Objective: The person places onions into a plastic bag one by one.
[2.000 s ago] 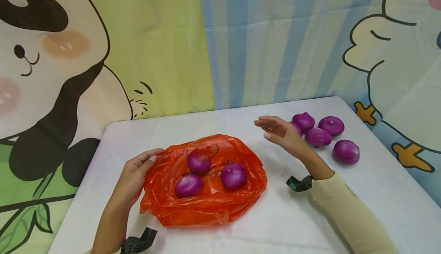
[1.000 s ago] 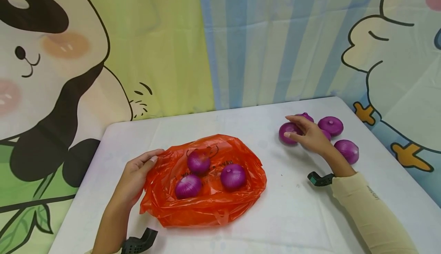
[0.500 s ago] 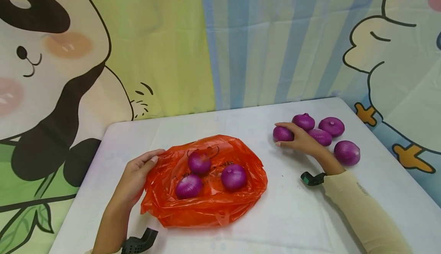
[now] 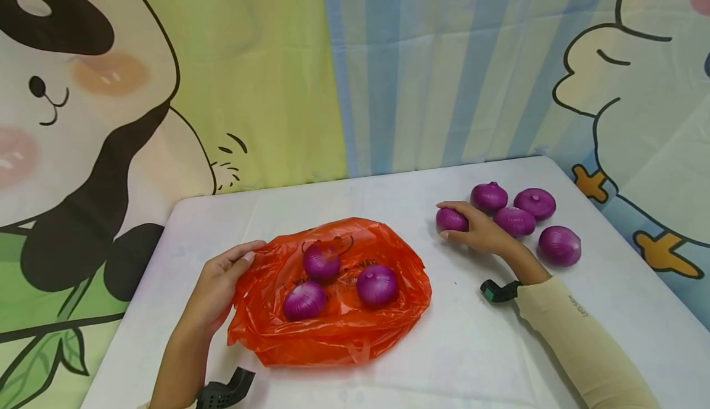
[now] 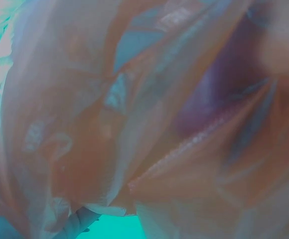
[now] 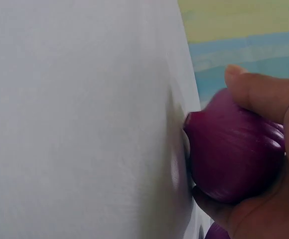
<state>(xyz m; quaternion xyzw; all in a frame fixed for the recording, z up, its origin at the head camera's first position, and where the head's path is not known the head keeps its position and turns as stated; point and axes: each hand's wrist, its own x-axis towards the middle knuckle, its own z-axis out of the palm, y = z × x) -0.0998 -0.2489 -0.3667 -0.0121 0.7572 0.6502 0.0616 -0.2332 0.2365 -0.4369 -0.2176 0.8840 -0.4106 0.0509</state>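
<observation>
Head view: the left hand point(image 4: 218, 283) pinches a red bag point(image 4: 327, 339) by its edge; the right hand point(image 4: 481, 229) grips an onion point(image 4: 451, 219).

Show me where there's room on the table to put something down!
Bare white table lies between the red bag and right sleeve, and behind the bag, toward the curtain. It's crowded at the far right, where four onions bunch near the right hand.

The panda point(image 4: 83, 125) and bird point(image 4: 654, 144) run off the edges. Onions point(image 4: 305, 300) hide some letters point(image 4: 357, 266) on the red plastic bag point(image 4: 322, 342), and the writing point(image 4: 578, 306) on the right sleeve point(image 4: 582, 347) is too tiny to read. The left wrist view shows the bag all blurry.
</observation>
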